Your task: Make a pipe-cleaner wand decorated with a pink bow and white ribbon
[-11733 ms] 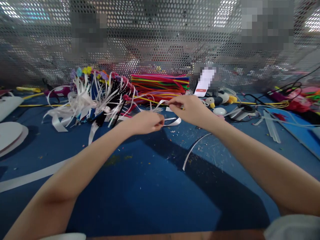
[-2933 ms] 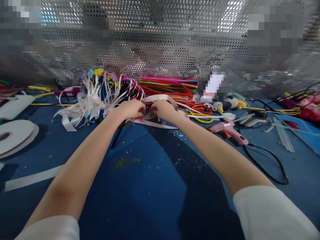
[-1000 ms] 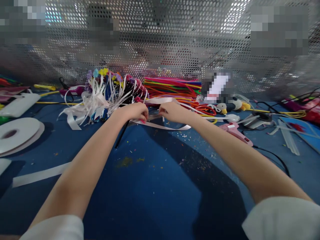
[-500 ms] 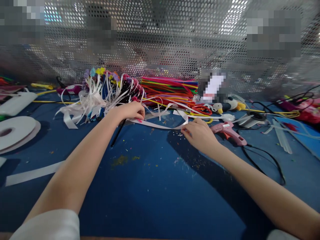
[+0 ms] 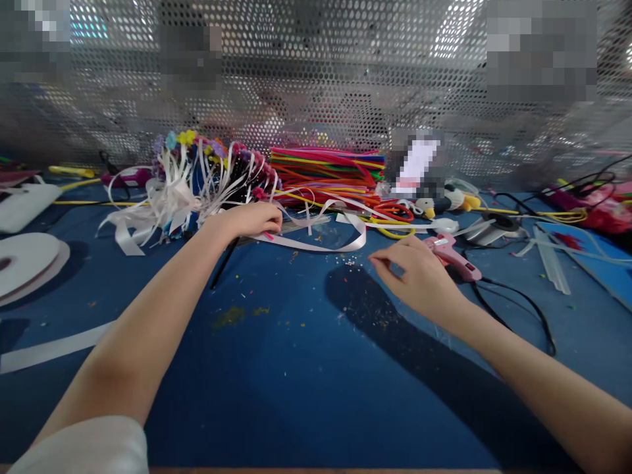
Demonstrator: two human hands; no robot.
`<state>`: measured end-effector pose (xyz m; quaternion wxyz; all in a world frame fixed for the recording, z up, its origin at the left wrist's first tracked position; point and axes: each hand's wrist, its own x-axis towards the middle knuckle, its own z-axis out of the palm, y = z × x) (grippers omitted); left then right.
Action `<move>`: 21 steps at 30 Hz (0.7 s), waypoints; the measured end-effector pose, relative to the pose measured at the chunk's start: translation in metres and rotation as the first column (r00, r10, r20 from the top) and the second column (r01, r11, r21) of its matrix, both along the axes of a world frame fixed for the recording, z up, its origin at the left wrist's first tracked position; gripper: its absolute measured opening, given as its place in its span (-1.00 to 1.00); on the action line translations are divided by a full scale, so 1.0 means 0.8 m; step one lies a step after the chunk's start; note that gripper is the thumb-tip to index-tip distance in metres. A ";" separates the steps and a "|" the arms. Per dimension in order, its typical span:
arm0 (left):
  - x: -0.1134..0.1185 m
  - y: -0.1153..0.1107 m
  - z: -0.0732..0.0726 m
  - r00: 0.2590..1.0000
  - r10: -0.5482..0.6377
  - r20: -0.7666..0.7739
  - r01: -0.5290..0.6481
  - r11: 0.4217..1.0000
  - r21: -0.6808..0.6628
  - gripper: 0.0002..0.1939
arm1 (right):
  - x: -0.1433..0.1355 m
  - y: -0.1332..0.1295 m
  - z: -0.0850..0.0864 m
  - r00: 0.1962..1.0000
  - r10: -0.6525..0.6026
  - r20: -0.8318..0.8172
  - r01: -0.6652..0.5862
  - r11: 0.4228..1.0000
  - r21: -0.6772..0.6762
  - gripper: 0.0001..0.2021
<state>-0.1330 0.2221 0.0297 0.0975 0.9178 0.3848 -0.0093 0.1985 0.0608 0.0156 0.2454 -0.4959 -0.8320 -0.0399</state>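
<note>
My left hand is closed at the near edge of the flower bundle; a black stick and a pink tip stick out beneath it. From that hand a thin white ribbon runs right and curls back near the pipe cleaners. What the left fingers grip is hidden. Over the blue table, my right hand has thumb and forefinger tips together, with a gap behind them; whether something tiny is between them cannot be made out. Just beyond it lies a pink glue gun.
Flowers with white ribbon tails lie at back left, colourful pipe cleaners at back centre. A white ribbon spool is at left, a dark spool at right. A perforated metal panel stands behind.
My right hand has moved right and nearer, away from the ribbon's curl. My left hand has stayed by the bundle. The whole view has shifted slightly.
</note>
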 end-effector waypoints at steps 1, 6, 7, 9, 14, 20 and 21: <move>0.010 -0.007 0.004 0.998 -0.051 0.035 0.052 0.999 -0.006 -0.76 | 0.001 -0.010 -0.001 0.999 -0.010 -0.040 0.012 0.999 0.045 -0.76; 0.097 -0.066 0.004 0.910 -0.333 0.249 0.318 0.943 0.097 -0.80 | 0.009 -0.036 -0.021 0.995 -0.027 -0.091 0.042 0.986 0.159 -0.82; 0.114 -0.077 -0.003 0.900 -0.348 0.263 0.326 0.937 0.125 -0.81 | 0.010 -0.036 -0.024 0.996 -0.010 -0.089 0.024 0.987 0.161 -0.83; 0.138 -0.093 -0.022 0.894 -0.366 0.258 0.334 0.929 0.159 -0.82 | 0.012 -0.035 -0.029 0.995 0.023 -0.098 -0.007 0.987 0.160 -0.85; 0.146 -0.097 -0.037 0.879 -0.382 0.284 0.342 0.922 0.183 -0.82 | 0.012 -0.034 -0.028 0.993 0.023 -0.114 -0.009 0.993 0.118 -0.83; 0.080 -0.051 0.012 0.968 -0.097 0.231 0.051 0.979 0.196 -0.73 | 0.012 -0.037 -0.025 0.990 0.054 -0.128 -0.037 0.991 0.131 -0.84; 0.064 -0.041 0.015 0.988 -0.033 0.149 -0.005 0.969 0.248 -0.72 | 0.012 -0.036 -0.025 0.990 0.057 -0.127 -0.041 0.991 0.129 -0.84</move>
